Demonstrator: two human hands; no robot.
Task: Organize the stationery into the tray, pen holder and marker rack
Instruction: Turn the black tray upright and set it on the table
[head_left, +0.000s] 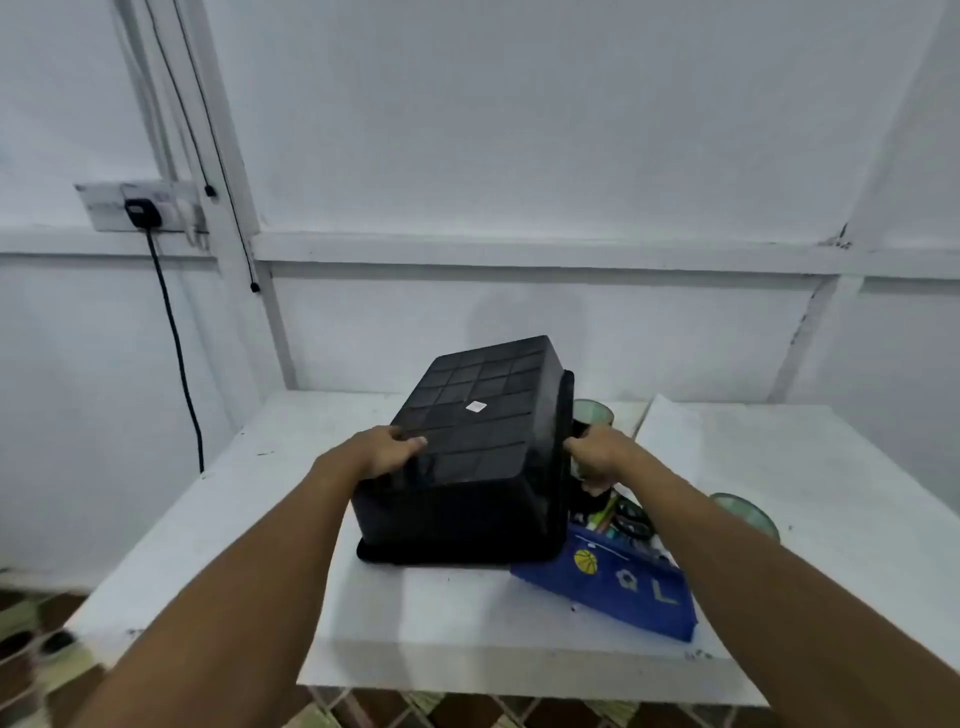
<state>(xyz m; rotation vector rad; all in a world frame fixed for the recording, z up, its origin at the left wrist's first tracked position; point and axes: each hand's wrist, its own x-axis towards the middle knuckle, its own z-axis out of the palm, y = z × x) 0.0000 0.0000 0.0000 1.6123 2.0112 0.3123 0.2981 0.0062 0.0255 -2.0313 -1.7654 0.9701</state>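
A black plastic bin (478, 457) is tipped over on the white table (249, 509), its ribbed base facing up and its mouth to the right. My left hand (384, 454) grips the base's near left edge. My right hand (597, 452) grips the rim on the right. Stationery (618, 519), pens and dark items, lies spilled by the mouth on the table. A blue pencil pouch (618, 587) with a basketball print lies partly under the rim's front corner.
A green-rimmed glass cup (592, 413) stands behind the bin, and another cup (748, 512) stands right of my right forearm. A second white table top (810, 467) adjoins on the right. A wall socket with a black cable (176, 332) hangs at the left.
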